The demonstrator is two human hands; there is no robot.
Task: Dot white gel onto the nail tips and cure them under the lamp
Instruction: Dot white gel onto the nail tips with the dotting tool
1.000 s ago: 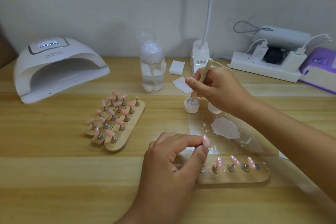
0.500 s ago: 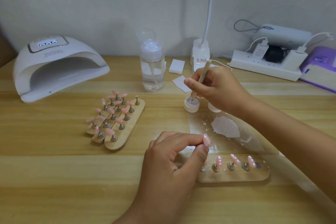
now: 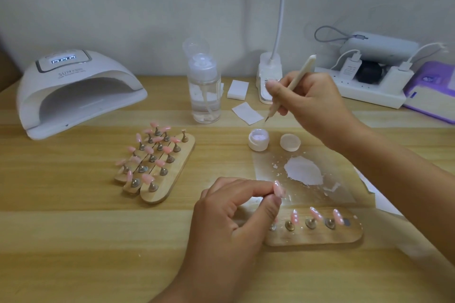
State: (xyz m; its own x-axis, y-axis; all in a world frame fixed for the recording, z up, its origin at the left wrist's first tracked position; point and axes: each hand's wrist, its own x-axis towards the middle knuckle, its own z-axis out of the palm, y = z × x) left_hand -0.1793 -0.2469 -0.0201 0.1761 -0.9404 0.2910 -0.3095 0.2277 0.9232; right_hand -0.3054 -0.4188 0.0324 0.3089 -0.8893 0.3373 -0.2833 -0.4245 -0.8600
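On the tabletop (image 3: 61, 229), the curing lamp (image 3: 76, 91) sits far left at the back, with the pump bottle (image 3: 204, 96) to its right. Three nail-tip holders (image 3: 157, 167) lie side by side before the lamp; a single holder (image 3: 317, 231) lies nearer, to the right. The open gel pot (image 3: 258, 140) stands beside its lid (image 3: 290, 142), behind a plastic sheet (image 3: 305, 174)

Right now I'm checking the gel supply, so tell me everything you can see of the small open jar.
The small jar is a squat, round, white pot, plastic by its look, standing upright and open on the wooden table. Pale, whitish gel shows inside. Its lid lies apart just to the right. The dotting tool in the right hand hovers above it, tip not touching.
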